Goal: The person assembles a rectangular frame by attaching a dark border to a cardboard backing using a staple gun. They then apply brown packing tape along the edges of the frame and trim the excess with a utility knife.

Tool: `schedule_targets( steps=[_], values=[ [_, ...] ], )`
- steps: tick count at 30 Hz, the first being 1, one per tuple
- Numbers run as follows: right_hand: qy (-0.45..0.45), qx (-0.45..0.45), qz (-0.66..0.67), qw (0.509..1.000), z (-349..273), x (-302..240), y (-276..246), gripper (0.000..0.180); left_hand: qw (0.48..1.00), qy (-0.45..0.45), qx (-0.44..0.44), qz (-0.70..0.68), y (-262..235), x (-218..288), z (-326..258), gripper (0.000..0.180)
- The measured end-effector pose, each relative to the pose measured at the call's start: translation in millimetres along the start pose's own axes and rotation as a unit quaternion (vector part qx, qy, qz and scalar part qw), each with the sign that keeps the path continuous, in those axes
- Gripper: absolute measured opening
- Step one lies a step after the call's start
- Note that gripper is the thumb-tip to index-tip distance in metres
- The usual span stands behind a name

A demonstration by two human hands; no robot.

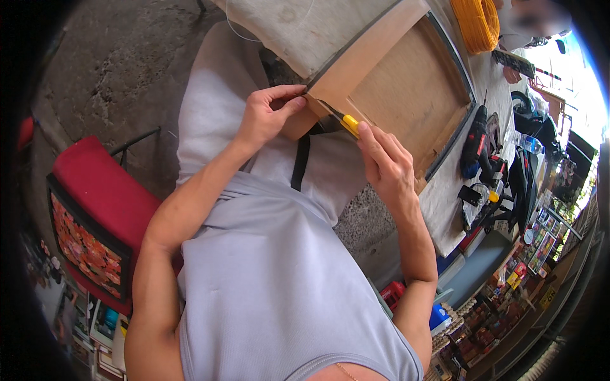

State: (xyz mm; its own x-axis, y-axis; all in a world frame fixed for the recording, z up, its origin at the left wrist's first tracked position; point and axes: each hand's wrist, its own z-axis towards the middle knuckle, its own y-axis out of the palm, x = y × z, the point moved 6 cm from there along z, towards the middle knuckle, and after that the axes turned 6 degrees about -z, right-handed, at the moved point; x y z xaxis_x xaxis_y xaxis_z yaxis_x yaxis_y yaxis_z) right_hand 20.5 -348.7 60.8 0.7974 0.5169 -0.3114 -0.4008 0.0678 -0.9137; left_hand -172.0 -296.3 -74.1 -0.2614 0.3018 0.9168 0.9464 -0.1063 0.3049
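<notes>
Right now my right hand (386,166) is closed around a yellow utility knife (346,120), index finger laid along its back, blade tip running up-left toward the lower corner of the wooden frame (381,76). Knife's long axis goes from lower right to upper left, roughly in line with the frame's near edge, so the blade sits along that edge and not across it. My left hand (267,117) pinches the same corner of the frame from the left side, thumb and fingertips closed on the edge just beside the blade tip; I can't tell if the tip touches the fingers or stays apart. Both hands meet at that corner, left hand a bit nearer to it than the right, which sits below and right of the frame corner. Frame is tilted, its lower corner over my lap, its far side leaning on the bench (445,203) to the right. Black strap (300,162) hangs just below the frame corner. Right of the frame, on the bench, lies a black cordless drill (475,147); above the frame, a coil of yellow cord (476,22)
</notes>
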Motion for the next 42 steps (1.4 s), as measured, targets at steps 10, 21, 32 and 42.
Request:
schedule_targets(
  steps=[10, 21, 32, 42],
  values=[
    [0.015, -0.018, -0.004, 1.0, -5.1, -0.5, -8.9, 0.048, 1.0, 0.004, -0.002, 0.008, -0.4, 1.7, 0.0, 0.027],
    [0.008, -0.027, -0.032, 0.999, -13.0, -0.4, -13.6, 0.046, 1.0, 0.004, -0.006, 0.015, 0.3, 4.2, 0.1, 0.026],
    [0.022, -0.038, -0.036, 0.998, -20.0, -1.2, -19.2, 0.046, 1.0, -0.003, -0.005, 0.013, 0.5, 3.7, 0.0, 0.025],
    [0.241, 0.043, -0.014, 0.969, 30.0, 8.9, 8.3, 0.067, 0.995, -0.079, -0.031, 0.048, -0.6, -6.5, -4.7, 0.033]
  ],
)
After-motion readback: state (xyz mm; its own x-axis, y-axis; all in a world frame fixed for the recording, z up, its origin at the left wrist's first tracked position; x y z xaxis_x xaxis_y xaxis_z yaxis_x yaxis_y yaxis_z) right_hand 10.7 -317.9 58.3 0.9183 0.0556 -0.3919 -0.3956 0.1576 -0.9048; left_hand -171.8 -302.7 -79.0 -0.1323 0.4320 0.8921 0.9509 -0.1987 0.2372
